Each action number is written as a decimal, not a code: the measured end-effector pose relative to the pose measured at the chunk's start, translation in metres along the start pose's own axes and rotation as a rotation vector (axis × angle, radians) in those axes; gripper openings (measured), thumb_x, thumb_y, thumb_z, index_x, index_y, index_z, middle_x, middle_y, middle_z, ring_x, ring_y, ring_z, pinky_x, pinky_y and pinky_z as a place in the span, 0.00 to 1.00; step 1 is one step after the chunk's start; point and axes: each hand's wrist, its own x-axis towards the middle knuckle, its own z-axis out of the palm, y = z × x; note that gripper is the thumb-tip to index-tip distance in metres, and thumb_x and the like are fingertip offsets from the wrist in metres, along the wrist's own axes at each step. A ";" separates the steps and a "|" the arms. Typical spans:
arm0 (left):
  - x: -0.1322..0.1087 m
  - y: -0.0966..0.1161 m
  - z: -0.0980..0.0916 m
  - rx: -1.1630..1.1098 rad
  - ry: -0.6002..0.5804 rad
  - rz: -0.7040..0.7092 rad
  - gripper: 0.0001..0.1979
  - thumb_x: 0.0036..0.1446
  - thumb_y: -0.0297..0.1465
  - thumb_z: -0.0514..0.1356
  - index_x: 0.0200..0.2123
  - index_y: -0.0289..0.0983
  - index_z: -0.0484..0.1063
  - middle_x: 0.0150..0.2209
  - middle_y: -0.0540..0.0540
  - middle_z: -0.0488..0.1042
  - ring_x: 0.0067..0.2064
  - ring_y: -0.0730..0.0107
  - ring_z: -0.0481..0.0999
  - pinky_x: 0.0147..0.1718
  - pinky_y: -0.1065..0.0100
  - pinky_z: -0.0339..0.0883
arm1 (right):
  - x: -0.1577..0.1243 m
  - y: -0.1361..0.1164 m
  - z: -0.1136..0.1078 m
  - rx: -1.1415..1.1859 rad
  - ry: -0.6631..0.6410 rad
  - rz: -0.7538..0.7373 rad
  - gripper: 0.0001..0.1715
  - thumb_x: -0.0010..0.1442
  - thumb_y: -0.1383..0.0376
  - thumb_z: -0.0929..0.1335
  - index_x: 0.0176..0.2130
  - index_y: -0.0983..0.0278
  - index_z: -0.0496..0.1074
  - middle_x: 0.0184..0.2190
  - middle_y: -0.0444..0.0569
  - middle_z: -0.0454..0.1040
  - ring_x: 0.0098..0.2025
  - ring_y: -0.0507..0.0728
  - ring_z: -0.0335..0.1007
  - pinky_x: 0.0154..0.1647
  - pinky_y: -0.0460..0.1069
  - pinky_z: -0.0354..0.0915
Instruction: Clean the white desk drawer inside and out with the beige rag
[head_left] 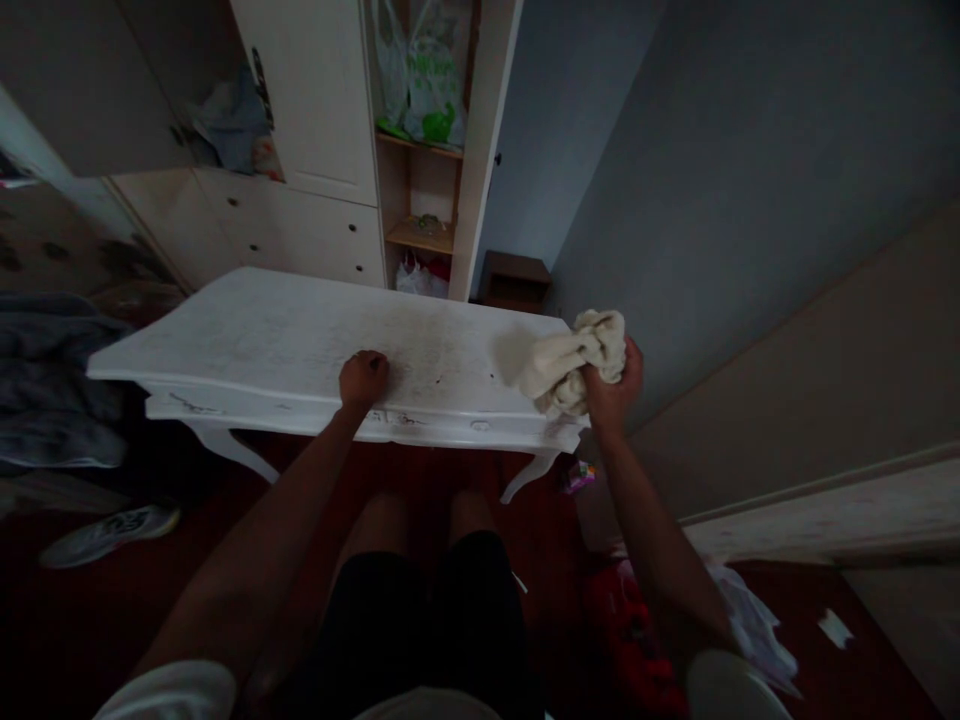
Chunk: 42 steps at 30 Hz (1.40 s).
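A small white table (262, 335) with a dusty, marked top stands in front of me. My left hand (363, 379) rests on its near edge with the fingers curled down into a loose fist, and I see nothing in it. My right hand (615, 385) is held up at the table's right end, closed around a crumpled cream cloth (576, 362) that bunches above the corner of the tabletop.
A white wardrobe (315, 110) stands behind the table, its open shelves holding plastic bags (420, 70). Grey bedding (52, 370) lies at the left, with a shoe (109, 533) on the dark red floor. Red items (630, 620) lie by my right leg. A wall runs along the right.
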 end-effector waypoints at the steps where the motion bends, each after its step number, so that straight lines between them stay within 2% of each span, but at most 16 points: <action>1: 0.000 0.000 0.000 0.000 -0.002 -0.006 0.16 0.58 0.33 0.53 0.39 0.36 0.80 0.44 0.38 0.80 0.44 0.56 0.78 0.45 0.61 0.68 | 0.005 0.003 0.015 -0.016 -0.020 -0.026 0.33 0.54 0.60 0.70 0.58 0.58 0.64 0.53 0.51 0.70 0.53 0.60 0.68 0.58 0.60 0.64; 3: -0.001 0.001 -0.002 -0.006 -0.004 -0.015 0.16 0.58 0.33 0.53 0.39 0.36 0.79 0.44 0.38 0.80 0.44 0.56 0.78 0.45 0.61 0.68 | 0.007 0.012 0.045 -0.069 -0.132 -0.073 0.33 0.55 0.60 0.70 0.59 0.59 0.64 0.54 0.53 0.69 0.56 0.62 0.66 0.60 0.61 0.62; 7: -0.001 0.002 -0.003 -0.007 -0.007 -0.017 0.16 0.58 0.33 0.52 0.38 0.37 0.79 0.43 0.39 0.80 0.43 0.58 0.78 0.44 0.63 0.68 | -0.016 0.034 0.089 -0.215 -0.603 -0.108 0.33 0.56 0.59 0.70 0.59 0.62 0.65 0.57 0.57 0.68 0.60 0.64 0.63 0.63 0.60 0.61; 9: -0.001 0.001 -0.003 -0.006 -0.011 -0.008 0.16 0.59 0.32 0.52 0.38 0.37 0.80 0.43 0.39 0.80 0.44 0.59 0.78 0.44 0.64 0.68 | -0.028 0.043 0.101 -0.294 -0.764 -0.087 0.34 0.57 0.58 0.70 0.61 0.64 0.65 0.58 0.59 0.68 0.61 0.65 0.62 0.63 0.60 0.60; 12: -0.001 0.000 -0.001 -0.019 -0.012 -0.015 0.15 0.58 0.33 0.53 0.37 0.37 0.80 0.43 0.39 0.80 0.43 0.59 0.78 0.44 0.64 0.68 | -0.035 0.051 0.107 -0.324 -0.873 -0.070 0.38 0.58 0.57 0.69 0.64 0.65 0.61 0.61 0.60 0.65 0.63 0.66 0.60 0.65 0.61 0.58; 16: -0.001 -0.004 0.002 -0.060 0.029 -0.006 0.14 0.57 0.33 0.53 0.37 0.37 0.80 0.42 0.38 0.80 0.43 0.56 0.78 0.44 0.61 0.69 | -0.023 0.054 0.093 -0.174 -1.005 -0.100 0.47 0.57 0.51 0.70 0.68 0.63 0.54 0.67 0.58 0.58 0.68 0.65 0.52 0.69 0.60 0.52; 19: 0.000 -0.005 0.004 -0.072 0.042 0.008 0.14 0.56 0.33 0.53 0.37 0.37 0.79 0.42 0.38 0.80 0.43 0.56 0.78 0.45 0.60 0.69 | -0.016 0.058 0.069 -0.094 -0.992 -0.080 0.52 0.57 0.46 0.70 0.70 0.62 0.49 0.71 0.56 0.49 0.72 0.64 0.43 0.71 0.61 0.46; 21: 0.000 -0.006 0.003 -0.067 0.038 0.008 0.14 0.56 0.33 0.54 0.36 0.38 0.79 0.42 0.39 0.80 0.43 0.56 0.78 0.45 0.60 0.70 | -0.016 0.066 0.048 -0.067 -0.917 -0.005 0.50 0.58 0.46 0.69 0.70 0.60 0.50 0.71 0.55 0.49 0.72 0.63 0.44 0.71 0.61 0.47; 23: 0.001 -0.006 0.003 -0.065 0.033 0.008 0.14 0.56 0.33 0.54 0.37 0.38 0.79 0.42 0.39 0.81 0.44 0.56 0.78 0.46 0.60 0.69 | -0.020 0.079 0.028 -0.037 -0.816 0.121 0.43 0.59 0.45 0.68 0.67 0.59 0.57 0.68 0.55 0.56 0.69 0.63 0.53 0.68 0.62 0.53; 26: 0.001 -0.006 0.002 -0.071 0.041 0.008 0.15 0.56 0.32 0.54 0.38 0.36 0.80 0.43 0.38 0.81 0.45 0.56 0.78 0.47 0.60 0.69 | -0.027 0.103 0.003 -0.019 -0.685 0.285 0.32 0.59 0.43 0.65 0.52 0.62 0.74 0.54 0.57 0.75 0.56 0.63 0.71 0.59 0.63 0.64; 28: 0.001 -0.006 0.002 -0.077 0.051 0.010 0.16 0.55 0.33 0.53 0.38 0.35 0.80 0.43 0.37 0.81 0.45 0.55 0.79 0.48 0.60 0.69 | -0.032 0.115 -0.006 -0.032 -0.612 0.323 0.30 0.58 0.43 0.65 0.43 0.64 0.78 0.45 0.56 0.80 0.48 0.63 0.75 0.54 0.62 0.67; 30: 0.001 -0.006 0.002 -0.081 0.059 0.015 0.16 0.55 0.33 0.53 0.38 0.35 0.80 0.43 0.37 0.81 0.45 0.56 0.79 0.48 0.60 0.70 | -0.037 0.119 -0.009 -0.045 -0.549 0.338 0.27 0.58 0.46 0.65 0.40 0.65 0.78 0.41 0.56 0.81 0.44 0.62 0.76 0.52 0.62 0.68; 32: 0.000 -0.006 0.000 -0.077 0.072 0.013 0.17 0.55 0.34 0.53 0.38 0.35 0.80 0.43 0.37 0.81 0.45 0.56 0.79 0.47 0.60 0.70 | -0.044 0.115 -0.007 -0.077 -0.505 0.322 0.23 0.59 0.50 0.65 0.38 0.65 0.78 0.40 0.56 0.81 0.44 0.62 0.75 0.52 0.60 0.68; 35: -0.002 -0.005 -0.001 -0.064 0.104 0.006 0.17 0.54 0.34 0.53 0.38 0.35 0.80 0.42 0.37 0.81 0.44 0.56 0.79 0.47 0.60 0.70 | -0.055 0.102 -0.003 -0.223 -0.519 0.165 0.17 0.60 0.57 0.64 0.38 0.62 0.78 0.41 0.55 0.80 0.45 0.62 0.74 0.53 0.58 0.67; 38: -0.004 -0.004 -0.003 -0.067 0.137 0.001 0.18 0.54 0.34 0.52 0.38 0.34 0.80 0.42 0.36 0.81 0.43 0.55 0.79 0.47 0.59 0.70 | -0.063 0.092 -0.001 -0.370 -0.539 0.023 0.15 0.61 0.62 0.63 0.40 0.62 0.78 0.43 0.55 0.79 0.47 0.62 0.73 0.54 0.57 0.66; 42: -0.004 -0.003 -0.003 -0.078 0.157 -0.013 0.18 0.54 0.34 0.52 0.37 0.34 0.80 0.41 0.35 0.81 0.43 0.54 0.79 0.47 0.59 0.70 | -0.066 0.090 -0.003 -0.404 -0.539 -0.019 0.15 0.62 0.63 0.62 0.41 0.60 0.77 0.43 0.53 0.80 0.47 0.61 0.73 0.53 0.56 0.67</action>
